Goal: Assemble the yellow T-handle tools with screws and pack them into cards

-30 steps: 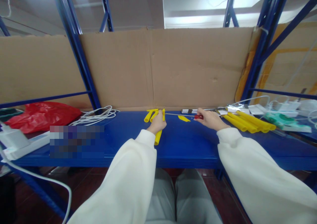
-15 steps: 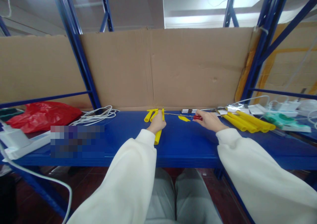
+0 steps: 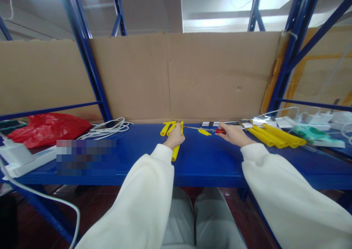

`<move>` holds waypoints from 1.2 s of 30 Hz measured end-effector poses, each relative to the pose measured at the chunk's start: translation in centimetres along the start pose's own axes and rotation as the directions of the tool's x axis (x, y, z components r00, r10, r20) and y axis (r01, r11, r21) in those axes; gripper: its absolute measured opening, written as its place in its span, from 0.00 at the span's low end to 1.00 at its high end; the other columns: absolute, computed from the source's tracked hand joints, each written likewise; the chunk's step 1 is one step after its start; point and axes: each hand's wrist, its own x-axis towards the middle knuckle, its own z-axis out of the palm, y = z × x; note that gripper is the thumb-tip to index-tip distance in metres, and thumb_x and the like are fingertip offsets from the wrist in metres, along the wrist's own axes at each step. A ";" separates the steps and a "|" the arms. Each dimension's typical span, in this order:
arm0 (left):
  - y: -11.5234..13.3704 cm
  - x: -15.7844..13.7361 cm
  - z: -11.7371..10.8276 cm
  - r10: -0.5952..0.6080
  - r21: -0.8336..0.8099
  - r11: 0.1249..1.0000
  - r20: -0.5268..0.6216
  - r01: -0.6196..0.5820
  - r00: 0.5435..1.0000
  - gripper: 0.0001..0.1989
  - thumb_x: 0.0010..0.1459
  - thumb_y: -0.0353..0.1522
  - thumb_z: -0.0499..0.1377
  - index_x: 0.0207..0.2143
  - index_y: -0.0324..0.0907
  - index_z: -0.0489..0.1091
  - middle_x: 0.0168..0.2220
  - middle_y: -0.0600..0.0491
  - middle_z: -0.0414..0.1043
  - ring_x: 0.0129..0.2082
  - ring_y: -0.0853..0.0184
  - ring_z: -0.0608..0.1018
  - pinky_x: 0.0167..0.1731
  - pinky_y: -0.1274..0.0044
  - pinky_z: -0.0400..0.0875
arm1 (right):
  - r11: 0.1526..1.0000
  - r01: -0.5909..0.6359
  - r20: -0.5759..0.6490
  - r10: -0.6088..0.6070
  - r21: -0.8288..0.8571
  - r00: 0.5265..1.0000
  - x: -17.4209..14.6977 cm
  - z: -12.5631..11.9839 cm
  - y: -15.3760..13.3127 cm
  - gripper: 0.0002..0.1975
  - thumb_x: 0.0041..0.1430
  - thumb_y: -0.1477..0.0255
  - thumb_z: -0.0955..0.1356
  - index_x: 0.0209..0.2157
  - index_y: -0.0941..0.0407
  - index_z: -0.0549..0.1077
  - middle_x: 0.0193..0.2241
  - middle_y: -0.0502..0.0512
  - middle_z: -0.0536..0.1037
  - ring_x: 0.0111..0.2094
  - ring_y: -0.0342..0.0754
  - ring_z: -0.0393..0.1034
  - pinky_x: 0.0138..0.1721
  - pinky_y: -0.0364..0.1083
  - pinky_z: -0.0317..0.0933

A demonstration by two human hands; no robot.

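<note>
Extending toward the near edge of the blue worktop (image 3: 148,152), the yellow tube (image 3: 175,154) sits in the left hand (image 3: 173,136), fingers wrapped around it. The right hand (image 3: 233,133) has its fingers closed on a red-handled tool (image 3: 220,131), thin shaft directed at the tube; contact cannot be determined. A yellow scrap (image 3: 204,132) lies between the hands

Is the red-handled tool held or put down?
Held: your right hand grips the red-handled tool, its shaft pointing toward the yellow tube in your left hand.
</note>
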 end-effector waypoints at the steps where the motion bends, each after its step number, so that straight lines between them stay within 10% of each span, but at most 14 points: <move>1: 0.0 0.0 0.0 0.000 0.004 1.000 -0.002 0.000 1.000 0.19 0.57 0.22 0.56 0.51 0.38 0.60 0.45 0.40 0.75 0.49 0.56 0.78 0.47 0.71 0.70 | 1.000 0.001 -0.002 -0.001 -0.009 1.000 0.0 0.0 0.0 0.10 0.63 0.63 0.65 0.40 0.53 0.73 0.34 0.59 0.82 0.34 0.55 0.77 0.31 0.46 0.60; 36: -2.5 1.6 0.9 0.078 -0.214 0.973 -0.020 -0.080 0.997 0.17 0.53 0.22 0.59 0.45 0.41 0.62 0.44 0.45 0.76 0.48 0.60 0.79 0.48 0.72 0.71 | 0.991 0.027 0.038 -0.032 0.133 0.999 0.0 0.3 0.0 0.11 0.64 0.64 0.65 0.39 0.53 0.76 0.39 0.58 0.82 0.39 0.54 0.77 0.36 0.46 0.63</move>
